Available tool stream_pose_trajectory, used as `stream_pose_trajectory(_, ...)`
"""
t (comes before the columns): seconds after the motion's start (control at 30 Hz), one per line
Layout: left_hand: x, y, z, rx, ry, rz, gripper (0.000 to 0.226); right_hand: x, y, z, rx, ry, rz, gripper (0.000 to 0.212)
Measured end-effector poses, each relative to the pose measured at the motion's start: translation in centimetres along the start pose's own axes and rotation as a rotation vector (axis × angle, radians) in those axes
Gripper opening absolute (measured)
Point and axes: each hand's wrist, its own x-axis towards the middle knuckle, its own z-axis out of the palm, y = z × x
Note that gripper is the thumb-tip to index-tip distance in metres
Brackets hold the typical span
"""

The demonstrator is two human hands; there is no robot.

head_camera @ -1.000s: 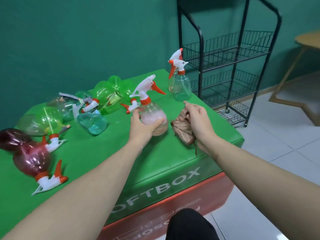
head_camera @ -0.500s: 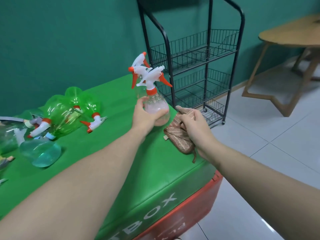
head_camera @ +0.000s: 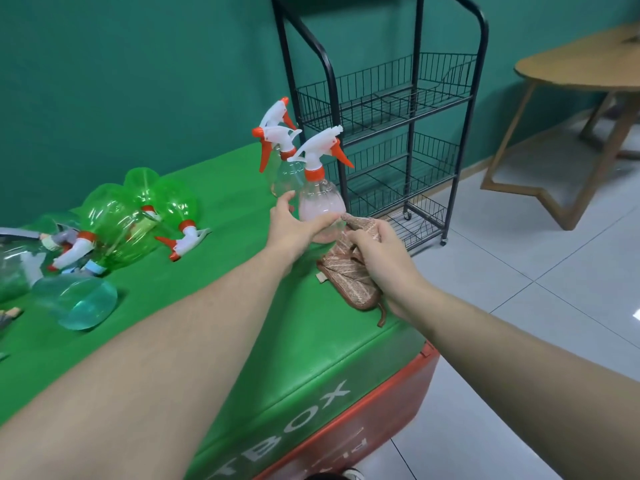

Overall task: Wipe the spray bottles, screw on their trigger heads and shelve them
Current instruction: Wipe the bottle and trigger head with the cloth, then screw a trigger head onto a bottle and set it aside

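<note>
Head view, angled down, close overhead

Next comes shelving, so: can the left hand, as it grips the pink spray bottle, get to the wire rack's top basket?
Probably yes. The left hand holds the pink spray bottle upright near the box's far corner, and the black wire rack stands just beyond. Its top basket is open above, nothing between.
</note>
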Motion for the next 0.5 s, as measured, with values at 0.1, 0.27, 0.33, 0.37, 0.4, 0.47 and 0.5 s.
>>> stream_pose_trajectory(0.1, -1.8, -0.6, -2.4, 0.008, 0.023, 0.008, 0.078, -1.4, -0.2, 1.5, 0.038, -0.013, -0.012, 0.022)
stream_pose_trajectory(0.27, -5.7, -2.8, -8.2, 0.072, 0.054, 0.006, 0.047, -4.4, -0.5, 5.4, -0.04, -0.056, -0.057, 0.019)
stream_pose_trajectory(0.33, -7.4, -3.9, -10.8, 0.121, 0.04, 0.008, 0.038, -5.7, -0.4, 7.3, -0.034, -0.085, -0.051, 0.022)
stream_pose_trajectory(0.37, -8.4, -4.5, -12.2, 0.153, 0.028, 0.009, 0.036, -6.3, -0.3, 8.3, -0.05, -0.093, -0.053, 0.022)
stream_pose_trajectory(0.4, -9.2, -5.1, -13.6, 0.184, 0.013, 0.009, 0.034, -6.9, -0.2, 9.3, -0.07, -0.105, -0.055, 0.021)
stream_pose_trajectory(0.47, -10.6, -6.5, -16.3, 0.246, -0.018, 0.011, 0.032, -7.9, 0.0, 11.3, -0.094, -0.131, -0.056, 0.021)
stream_pose_trajectory(0.5, -11.3, -7.2, -17.7, 0.277, -0.026, 0.015, 0.032, -8.3, 0.1, 12.2, -0.101, -0.144, -0.054, 0.022)
